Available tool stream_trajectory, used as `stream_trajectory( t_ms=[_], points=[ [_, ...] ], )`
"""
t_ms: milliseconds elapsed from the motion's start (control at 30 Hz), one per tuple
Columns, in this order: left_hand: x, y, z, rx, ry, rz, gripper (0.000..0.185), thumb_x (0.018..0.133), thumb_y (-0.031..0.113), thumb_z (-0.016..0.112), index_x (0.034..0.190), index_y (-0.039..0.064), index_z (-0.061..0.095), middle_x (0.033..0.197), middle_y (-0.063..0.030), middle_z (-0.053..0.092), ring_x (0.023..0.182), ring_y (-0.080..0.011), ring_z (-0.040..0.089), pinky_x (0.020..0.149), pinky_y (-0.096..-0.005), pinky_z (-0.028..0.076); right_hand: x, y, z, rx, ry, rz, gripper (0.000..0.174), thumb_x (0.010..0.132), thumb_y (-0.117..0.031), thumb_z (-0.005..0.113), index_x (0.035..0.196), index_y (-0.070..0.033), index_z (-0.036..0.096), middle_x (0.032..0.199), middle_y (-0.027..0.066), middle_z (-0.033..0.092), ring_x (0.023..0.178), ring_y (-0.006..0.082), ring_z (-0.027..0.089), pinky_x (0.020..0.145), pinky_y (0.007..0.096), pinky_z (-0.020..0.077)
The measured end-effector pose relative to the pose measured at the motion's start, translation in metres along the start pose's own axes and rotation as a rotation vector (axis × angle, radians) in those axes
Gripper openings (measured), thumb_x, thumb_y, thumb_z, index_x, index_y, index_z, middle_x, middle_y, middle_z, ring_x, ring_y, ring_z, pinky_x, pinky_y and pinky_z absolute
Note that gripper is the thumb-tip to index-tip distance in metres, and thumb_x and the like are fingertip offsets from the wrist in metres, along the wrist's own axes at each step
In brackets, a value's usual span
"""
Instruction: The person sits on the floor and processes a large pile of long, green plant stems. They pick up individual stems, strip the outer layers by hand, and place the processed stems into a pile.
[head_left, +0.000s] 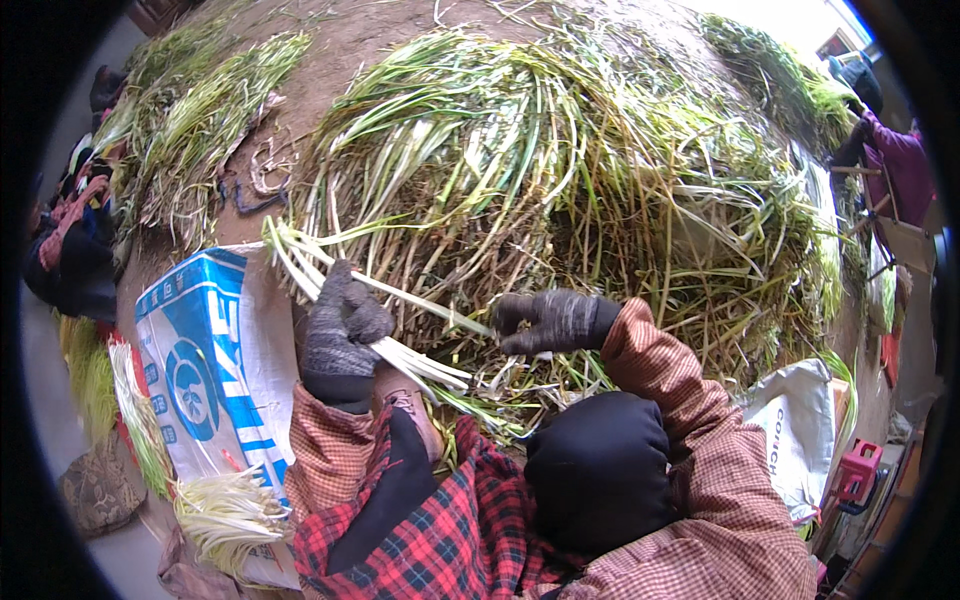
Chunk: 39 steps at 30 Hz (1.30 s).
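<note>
My left hand (341, 326), in a dark grey knit glove, is closed around several white-stemmed green stalks (420, 364), which look like garlic chives or a similar vegetable. One longer pale stalk (427, 304) runs from beside my left hand to the fingertips of my right hand (544, 322), gloved the same way. The right fingers are curled with a gap showing; whether they pinch the stalk's end is unclear. Behind both hands lies a big heap of long green and yellowed stalks (517, 157). A bundle of trimmed white stalks (229, 517) rests at the lower left.
A blue-and-white printed woven sack (202, 360) stands left of my left arm. Another white sack (795, 435) and a pink plastic object (856, 471) are at the right. More stalk piles (217, 112) lie at the upper left. People sit at the far left (75, 240) and far right (896, 165).
</note>
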<state>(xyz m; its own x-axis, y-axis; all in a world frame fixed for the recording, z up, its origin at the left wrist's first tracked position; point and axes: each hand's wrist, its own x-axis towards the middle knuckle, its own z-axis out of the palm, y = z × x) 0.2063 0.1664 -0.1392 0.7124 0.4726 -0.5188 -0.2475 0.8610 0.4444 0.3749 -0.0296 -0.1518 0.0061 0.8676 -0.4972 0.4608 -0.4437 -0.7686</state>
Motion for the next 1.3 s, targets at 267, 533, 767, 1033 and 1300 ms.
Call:
stream_trajectory(
  t_ms=[267, 533, 767, 1033, 1300],
  points=[
    [0.008, -0.012, -0.023, 0.007, -0.042, -0.101, 0.017, 0.082, 0.025, 0.054, 0.074, 0.012, 0.046, 0.045, 0.0052, 0.035, 0.031, -0.0076, 0.023, 0.032, -0.0243, 0.019, 0.010, 0.037, 0.085, 0.234, -0.071, -0.177, 0.030, 0.080, -0.030, 0.056, 0.096, -0.004, 0.055, 0.084, 0.0124, 0.059, 0.077, 0.0212, 0.057, 0.070, 0.0333, 0.0438],
    [-0.002, -0.015, -0.023, 0.121, -0.103, -0.008, 0.023, 0.086, 0.026, 0.046, 0.100, 0.008, 0.051, 0.065, 0.0008, 0.049, 0.033, -0.0062, 0.026, 0.034, -0.0228, 0.024, -0.025, -0.045, -0.027, 0.676, 0.431, -0.398, 0.023, 0.085, -0.024, 0.044, 0.082, -0.004, 0.053, 0.062, 0.0028, 0.052, 0.049, 0.0074, 0.047, 0.040, 0.0187, 0.0338],
    [-0.002, -0.028, -0.015, 0.194, -0.297, -0.008, 0.032, 0.088, 0.030, 0.042, 0.111, 0.009, 0.045, 0.099, -0.0115, 0.057, 0.036, -0.0058, 0.030, 0.035, -0.0222, 0.027, 0.035, -0.035, 0.023, -0.067, 0.333, -0.412, 0.020, 0.079, -0.022, 0.058, 0.091, -0.006, 0.058, 0.063, 0.0103, 0.056, 0.057, 0.0194, 0.057, 0.053, 0.0298, 0.0449],
    [0.024, -0.045, -0.035, 0.086, -0.244, -0.106, 0.026, 0.086, 0.026, 0.046, 0.101, 0.005, 0.048, 0.074, -0.0058, 0.056, 0.034, -0.0067, 0.032, 0.031, -0.0212, 0.025, 0.039, -0.018, 0.033, -0.015, 0.140, -0.295, 0.028, 0.080, -0.029, 0.052, 0.101, -0.011, 0.055, 0.074, 0.0155, 0.058, 0.067, 0.0302, 0.057, 0.059, 0.0367, 0.0449],
    [0.012, -0.040, -0.022, 0.054, -0.128, -0.024, 0.027, 0.088, 0.028, 0.042, 0.101, 0.006, 0.049, 0.073, -0.0044, 0.055, 0.032, -0.0073, 0.028, 0.031, -0.0238, 0.026, 0.000, 0.016, 0.041, 0.029, 0.117, -0.147, 0.029, 0.083, -0.031, 0.050, 0.098, -0.007, 0.053, 0.075, 0.0132, 0.058, 0.068, 0.0289, 0.058, 0.062, 0.0373, 0.0454]
  ],
)
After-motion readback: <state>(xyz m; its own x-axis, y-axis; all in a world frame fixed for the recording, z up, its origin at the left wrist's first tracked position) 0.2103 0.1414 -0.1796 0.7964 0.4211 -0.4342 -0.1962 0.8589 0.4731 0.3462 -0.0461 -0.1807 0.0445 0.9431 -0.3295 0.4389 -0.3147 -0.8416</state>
